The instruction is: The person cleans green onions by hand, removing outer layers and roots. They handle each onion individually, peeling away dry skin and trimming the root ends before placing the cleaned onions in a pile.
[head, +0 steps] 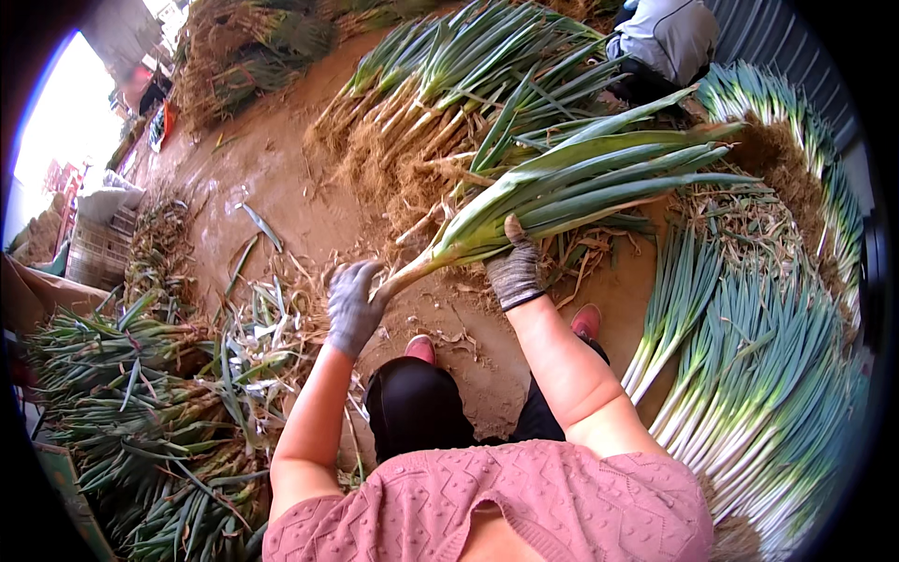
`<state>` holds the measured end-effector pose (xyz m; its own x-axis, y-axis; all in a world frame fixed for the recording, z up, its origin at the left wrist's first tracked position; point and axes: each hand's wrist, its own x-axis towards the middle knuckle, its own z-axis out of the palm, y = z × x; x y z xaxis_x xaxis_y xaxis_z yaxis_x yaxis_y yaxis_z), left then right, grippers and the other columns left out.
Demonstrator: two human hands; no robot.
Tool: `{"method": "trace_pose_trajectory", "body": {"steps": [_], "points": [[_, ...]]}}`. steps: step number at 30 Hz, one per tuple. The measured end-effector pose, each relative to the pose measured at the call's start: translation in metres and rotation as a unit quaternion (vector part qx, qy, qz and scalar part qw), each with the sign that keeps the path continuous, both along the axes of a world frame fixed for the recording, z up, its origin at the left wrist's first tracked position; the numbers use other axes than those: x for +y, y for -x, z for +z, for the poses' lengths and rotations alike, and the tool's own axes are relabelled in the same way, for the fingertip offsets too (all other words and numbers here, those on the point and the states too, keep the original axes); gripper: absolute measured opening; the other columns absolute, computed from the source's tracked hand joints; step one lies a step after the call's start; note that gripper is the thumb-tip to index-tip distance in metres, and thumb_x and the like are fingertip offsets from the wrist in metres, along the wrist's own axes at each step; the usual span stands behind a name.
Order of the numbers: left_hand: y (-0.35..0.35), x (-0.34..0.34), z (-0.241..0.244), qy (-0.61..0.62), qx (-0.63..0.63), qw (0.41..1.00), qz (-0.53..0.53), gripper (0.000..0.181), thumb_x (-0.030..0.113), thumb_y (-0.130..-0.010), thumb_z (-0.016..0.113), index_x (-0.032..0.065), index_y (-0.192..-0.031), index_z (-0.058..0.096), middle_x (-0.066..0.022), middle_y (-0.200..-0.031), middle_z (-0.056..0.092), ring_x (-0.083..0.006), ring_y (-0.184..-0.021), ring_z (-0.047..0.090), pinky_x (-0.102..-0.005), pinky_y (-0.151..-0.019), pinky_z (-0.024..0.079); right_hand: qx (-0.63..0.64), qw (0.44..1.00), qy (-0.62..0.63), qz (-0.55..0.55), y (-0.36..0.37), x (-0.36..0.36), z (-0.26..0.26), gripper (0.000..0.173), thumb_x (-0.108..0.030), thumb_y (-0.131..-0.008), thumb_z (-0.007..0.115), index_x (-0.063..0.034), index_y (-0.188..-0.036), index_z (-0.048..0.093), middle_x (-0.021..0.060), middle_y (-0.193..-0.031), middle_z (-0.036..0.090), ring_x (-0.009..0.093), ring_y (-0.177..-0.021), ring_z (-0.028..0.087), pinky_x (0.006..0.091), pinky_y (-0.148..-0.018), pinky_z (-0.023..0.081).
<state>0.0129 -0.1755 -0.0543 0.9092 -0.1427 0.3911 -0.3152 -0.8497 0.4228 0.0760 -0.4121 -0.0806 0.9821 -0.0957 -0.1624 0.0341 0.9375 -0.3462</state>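
Observation:
A large green onion stalk (pixel 484 221) lies slantwise across both my gloved hands, its root end to the left and its long green leaves spread to the upper right. My left hand (pixel 353 302), in a grey glove, grips the pale brown lower end, and its fingers hide the roots. Around the base of the leaves, my right hand (pixel 516 270) closes from below in a darker striped glove, thumb on top. Just beyond the held stalk, a heap of untrimmed green onions (pixel 421 119) rests on the floor, with brown roots towards me.
White-stemmed green onions (pixel 744 372) lie in rows at my right. On the left are more green onions (pixel 133 414) and peeled leaf scraps (pixel 260 330). A person in a grey top (pixel 667 42) crouches at the far right. Bare dirt floor (pixel 295 168) shows ahead.

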Motion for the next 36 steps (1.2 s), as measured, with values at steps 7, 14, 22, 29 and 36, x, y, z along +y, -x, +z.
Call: {"method": "trace_pose_trajectory", "body": {"steps": [7, 14, 22, 29, 36], "points": [[-0.089, -0.055, -0.035, 0.432, 0.316, 0.844, -0.016, 0.029, 0.032, -0.083, 0.06, 0.0046, -0.09, 0.062, -0.0071, -0.072, 0.063, -0.0136, -0.063, 0.059, -0.0281, -0.053, 0.045, 0.043, 0.999, 0.018, -0.005, -0.017, -0.007, 0.007, 0.069, -0.02, -0.065, 0.079, -0.0073, -0.121, 0.041, 0.0086, -0.111, 0.05, 0.028, -0.102, 0.048, 0.0454, -0.095, 0.042], [-0.005, 0.197, -0.109, -0.398, 0.258, 0.817, 0.327, 0.016, 0.021, -0.078, 0.055, 0.0103, -0.078, 0.067, -0.0129, -0.073, 0.065, -0.0252, -0.07, 0.064, -0.0394, -0.062, 0.048, 0.054, 0.989, -0.005, -0.14, -0.026, -0.06, 0.024, 0.066, -0.023, -0.07, 0.075, -0.0068, -0.123, 0.04, 0.0094, -0.115, 0.049, 0.028, -0.106, 0.047, 0.0468, -0.095, 0.04], [-0.037, 0.139, 0.014, -0.164, 0.075, 0.963, 0.199, 0.055, 0.025, -0.075, 0.064, 0.002, -0.122, 0.047, -0.0197, -0.118, 0.052, -0.0325, -0.11, 0.049, -0.0386, -0.091, 0.04, 0.083, 0.986, -0.027, -0.145, -0.021, -0.064, 0.026, 0.061, -0.029, -0.077, 0.068, -0.0033, -0.124, 0.039, 0.0117, -0.116, 0.049, 0.024, -0.106, 0.05, 0.0389, -0.094, 0.044], [-0.062, -0.11, 0.003, -0.082, -0.118, 0.985, -0.099, 0.051, 0.018, -0.069, 0.068, 0.0134, -0.117, 0.05, -0.0133, -0.114, 0.054, -0.0292, -0.098, 0.054, -0.0411, -0.087, 0.043, -0.016, 0.999, 0.016, -0.042, 0.01, -0.012, 0.041, 0.061, -0.023, -0.074, 0.071, -0.004, -0.122, 0.039, 0.0114, -0.114, 0.049, 0.027, -0.106, 0.049, 0.0429, -0.094, 0.043], [-0.089, -0.064, 0.059, 0.4, 0.282, 0.843, -0.222, 0.037, 0.026, -0.082, 0.064, 0.0005, -0.107, 0.056, -0.0012, -0.084, 0.06, -0.0107, -0.073, 0.058, -0.0244, -0.065, 0.049, -0.082, 0.948, 0.306, 0.02, -0.003, -0.025, -0.018, 0.045, -0.023, -0.083, 0.06, -0.0073, -0.121, 0.041, 0.0115, -0.121, 0.046, 0.024, -0.107, 0.048, 0.037, -0.088, 0.044]]}}
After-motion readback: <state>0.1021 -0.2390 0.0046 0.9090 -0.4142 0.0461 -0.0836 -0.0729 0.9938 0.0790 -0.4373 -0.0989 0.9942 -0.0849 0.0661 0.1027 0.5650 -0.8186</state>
